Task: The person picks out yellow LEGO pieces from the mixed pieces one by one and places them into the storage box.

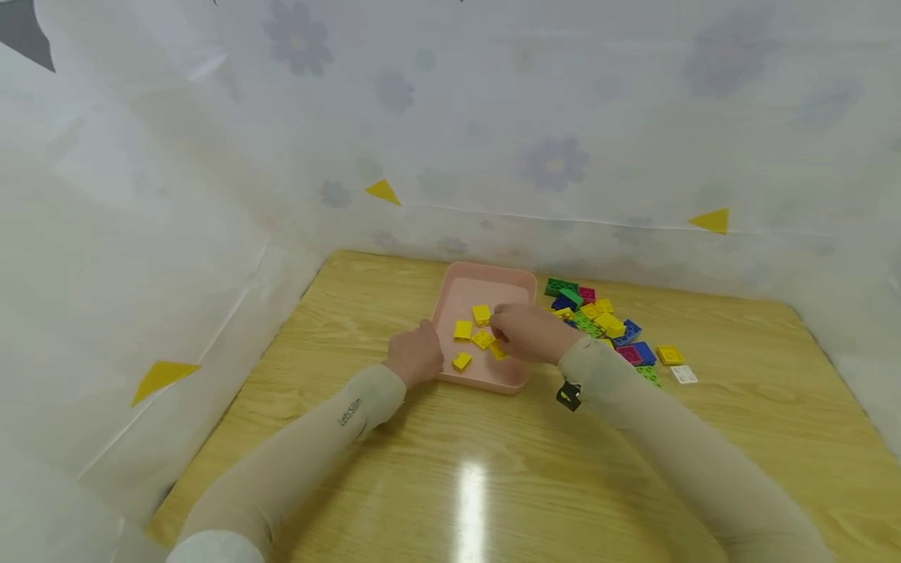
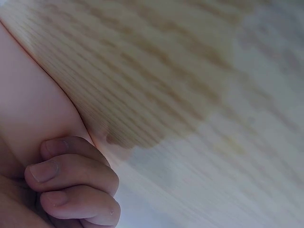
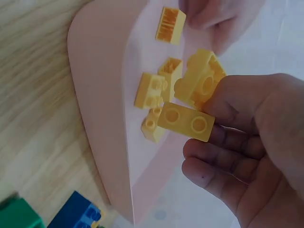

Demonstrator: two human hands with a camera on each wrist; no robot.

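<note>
Pale sleeves [image 1: 704, 461] cover my forearms on the near side of the pink tray [image 1: 486, 290]. My left hand [image 1: 417, 352] curls onto the tray's left rim, probably to steady it, while my right hand [image 1: 531, 332] reaches over its right side, fingers pinching a small yellow brick [image 3: 186, 122] with two studs showing. Loose yellow bricks [image 1: 462, 330] lie inside the tray, seemingly grouped by colour; a mixed brick pile [image 1: 590, 324] sits just right of it, handy for my right hand. Wooden table [image 1: 380, 477] surrounds the tray, with glare [image 1: 472, 508] in front. Behind it hangs pale flower-print sheeting [image 1: 457, 109] bearing yellow triangles [image 1: 383, 191].
</note>
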